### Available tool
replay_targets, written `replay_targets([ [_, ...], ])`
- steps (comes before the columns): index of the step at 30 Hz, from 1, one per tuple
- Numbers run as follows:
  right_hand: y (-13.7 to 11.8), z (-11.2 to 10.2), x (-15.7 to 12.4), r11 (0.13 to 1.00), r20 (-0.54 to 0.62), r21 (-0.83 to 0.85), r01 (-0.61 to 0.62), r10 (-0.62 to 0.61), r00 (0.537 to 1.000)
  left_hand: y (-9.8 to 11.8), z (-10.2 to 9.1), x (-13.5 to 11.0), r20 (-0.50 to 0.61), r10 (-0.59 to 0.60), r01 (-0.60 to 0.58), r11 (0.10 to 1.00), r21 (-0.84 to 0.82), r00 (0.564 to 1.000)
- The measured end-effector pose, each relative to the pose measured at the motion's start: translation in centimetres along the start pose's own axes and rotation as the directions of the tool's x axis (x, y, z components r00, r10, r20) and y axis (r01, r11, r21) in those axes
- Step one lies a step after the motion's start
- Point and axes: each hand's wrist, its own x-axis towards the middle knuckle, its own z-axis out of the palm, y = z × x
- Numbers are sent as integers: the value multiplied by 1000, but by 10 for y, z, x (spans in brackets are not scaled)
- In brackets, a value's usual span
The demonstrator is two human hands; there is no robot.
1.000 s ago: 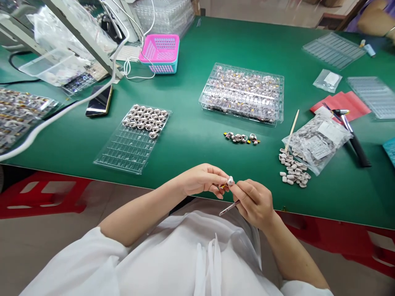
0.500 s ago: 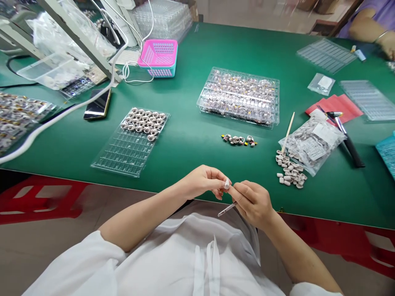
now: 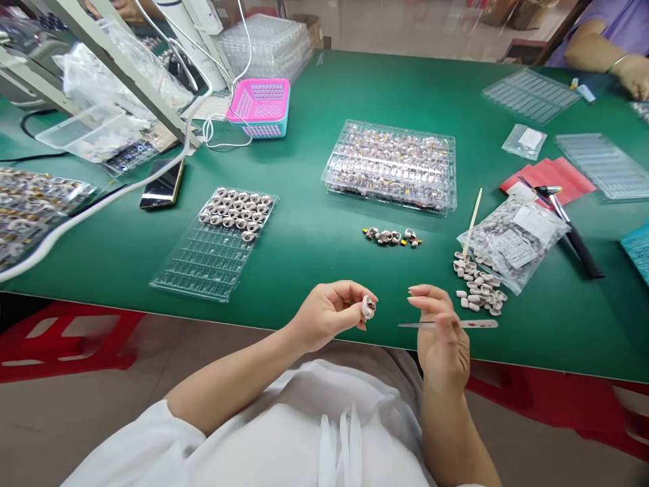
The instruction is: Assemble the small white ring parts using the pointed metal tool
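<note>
My left hand (image 3: pixel 334 312) hovers over the near edge of the green table (image 3: pixel 314 230), fingers pinched on a small whitish ring-shaped part (image 3: pixel 368 308). My right hand (image 3: pixel 442 335) is a short way to the right, fingers loosely curled around metal tweezers (image 3: pixel 449 325) that lie level, tips pointing left. A loose heap of whitish caps (image 3: pixel 478 287) lies just beyond my right hand, beside a plastic bag of parts (image 3: pixel 514 242). A short row of finished parts (image 3: pixel 391 236) sits ahead of both hands. A clear tray (image 3: pixel 215 243), partly filled at its far end, lies to the left.
A stack of full clear trays (image 3: pixel 389 166) stands mid-table, a pink basket (image 3: pixel 259 107) and a phone (image 3: pixel 162 184) farther left. Red sheets (image 3: pixel 550 177), a black pen tool (image 3: pixel 575 233) and empty trays (image 3: pixel 603 164) lie right. Another person's arm (image 3: pixel 603 51) rests at the far right corner.
My hands, joined together over the part before, have drawn apart. The right hand moved right and turned the tweezers level; the left keeps the part.
</note>
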Motion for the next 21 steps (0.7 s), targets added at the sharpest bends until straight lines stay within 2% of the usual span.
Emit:
replay_targets([
  [3,1,-8,4,1000,-9,-18,-10,10,1000,-3,-1,0,-7,59,-59,997,41,998],
  [9,-5,-11,2,987,40,130,-95,91,995,-8,-3,0,-20,128,-125,984,129,992],
  [16,-10,-5,-4,978,129,196,-74,49,990,-11,-4,1,-93,180,-157,966,206,979],
  [21,-12,3,-9,986,126,163,-28,7,992,-12,-4,2,-108,183,-159,967,199,977],
])
